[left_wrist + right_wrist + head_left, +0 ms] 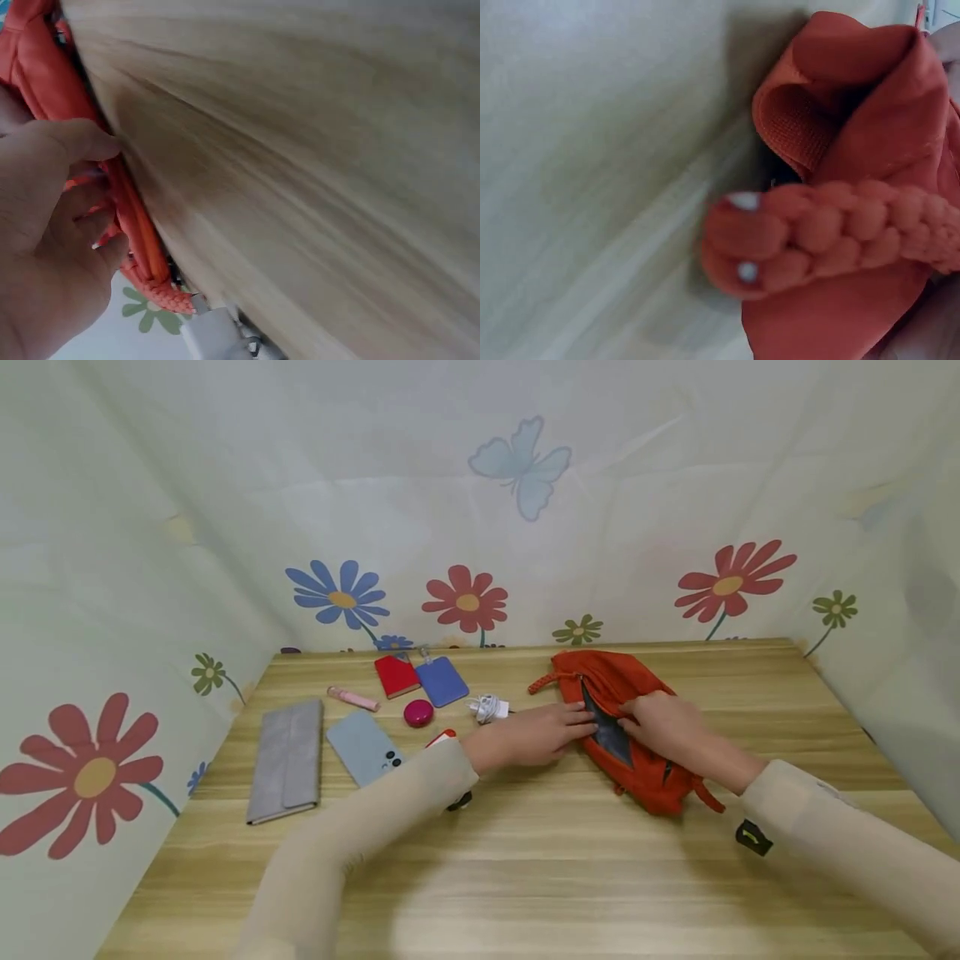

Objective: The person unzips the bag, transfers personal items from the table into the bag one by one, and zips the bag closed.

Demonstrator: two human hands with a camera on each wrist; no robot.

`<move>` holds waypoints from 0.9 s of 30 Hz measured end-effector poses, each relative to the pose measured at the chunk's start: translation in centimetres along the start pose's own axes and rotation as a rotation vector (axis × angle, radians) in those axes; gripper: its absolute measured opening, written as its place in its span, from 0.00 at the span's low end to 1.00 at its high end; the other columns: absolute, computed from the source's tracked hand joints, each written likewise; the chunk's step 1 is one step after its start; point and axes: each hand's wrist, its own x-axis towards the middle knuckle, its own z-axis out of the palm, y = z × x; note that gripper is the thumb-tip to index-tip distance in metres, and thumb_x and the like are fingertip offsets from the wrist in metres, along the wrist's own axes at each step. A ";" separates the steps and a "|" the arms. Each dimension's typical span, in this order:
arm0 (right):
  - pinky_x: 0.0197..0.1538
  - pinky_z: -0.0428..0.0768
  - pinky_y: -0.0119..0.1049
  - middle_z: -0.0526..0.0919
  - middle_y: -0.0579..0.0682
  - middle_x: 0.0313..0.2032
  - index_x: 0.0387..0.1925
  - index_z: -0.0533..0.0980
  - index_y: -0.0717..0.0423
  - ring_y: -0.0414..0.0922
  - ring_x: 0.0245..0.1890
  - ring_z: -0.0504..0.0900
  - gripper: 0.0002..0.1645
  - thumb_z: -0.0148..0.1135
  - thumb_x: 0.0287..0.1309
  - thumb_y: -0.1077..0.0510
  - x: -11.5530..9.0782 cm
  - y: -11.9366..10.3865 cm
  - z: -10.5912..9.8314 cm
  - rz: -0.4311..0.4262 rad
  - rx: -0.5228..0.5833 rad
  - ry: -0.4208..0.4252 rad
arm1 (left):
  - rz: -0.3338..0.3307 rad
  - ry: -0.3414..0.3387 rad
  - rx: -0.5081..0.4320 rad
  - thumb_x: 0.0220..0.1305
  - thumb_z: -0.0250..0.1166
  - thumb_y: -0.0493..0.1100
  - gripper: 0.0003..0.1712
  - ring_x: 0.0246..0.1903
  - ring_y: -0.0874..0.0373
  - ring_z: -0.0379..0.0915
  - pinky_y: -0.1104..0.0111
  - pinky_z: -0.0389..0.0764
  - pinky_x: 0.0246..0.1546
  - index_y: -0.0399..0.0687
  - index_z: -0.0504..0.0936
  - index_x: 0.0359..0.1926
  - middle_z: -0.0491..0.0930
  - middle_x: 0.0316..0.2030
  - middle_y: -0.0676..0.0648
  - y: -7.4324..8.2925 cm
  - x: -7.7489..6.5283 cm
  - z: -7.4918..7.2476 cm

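Note:
An orange-red bag (618, 672) lies on the table with its zippered mouth spread, showing a dark grey lining (609, 735). My left hand (536, 735) grips the left edge of that mouth; in the left wrist view its thumb presses the outside of the orange fabric (49, 82). On the opposite edge, my right hand (663, 722) holds the fabric with bent fingers. A braided pull (825, 232) crosses the right wrist view in front of a folded end of the bag (885, 67), and most of the right hand is hidden there.
Left of the bag are a white charger with cable (489, 708), a magenta round case (418, 713), a blue card holder (442, 682), a red booklet (397, 676), a pink tube (353, 698), a light-blue phone (363, 747) and a grey folder (285, 760). A small black item (753, 837) lies beside the right sleeve.

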 end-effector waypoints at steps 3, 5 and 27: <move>0.21 0.76 0.38 0.88 0.60 0.33 0.49 0.85 0.64 0.45 0.20 0.80 0.14 0.65 0.67 0.61 0.0 0.2 -1.2 -0.030 0.032 0.122 | 0.024 -0.041 -0.027 0.80 0.50 0.45 0.30 0.78 0.54 0.46 0.68 0.51 0.76 0.50 0.59 0.79 0.57 0.78 0.50 -0.3 0.5 0.1; 0.22 0.78 0.41 0.88 0.62 0.33 0.49 0.85 0.65 0.47 0.19 0.81 0.13 0.65 0.65 0.63 -0.1 0.4 -2.7 -0.048 0.033 0.249 | 0.026 -0.040 -0.045 0.80 0.50 0.43 0.30 0.78 0.55 0.48 0.68 0.54 0.75 0.50 0.61 0.78 0.58 0.77 0.50 -0.8 0.5 0.3; 0.31 0.82 0.44 0.88 0.60 0.34 0.51 0.83 0.68 0.50 0.27 0.84 0.21 0.67 0.66 0.54 0.3 0.6 -2.1 -0.015 0.127 0.100 | 0.063 -0.039 -0.183 0.77 0.53 0.43 0.34 0.77 0.53 0.50 0.66 0.52 0.76 0.50 0.58 0.79 0.58 0.77 0.48 -1.3 -0.7 -0.4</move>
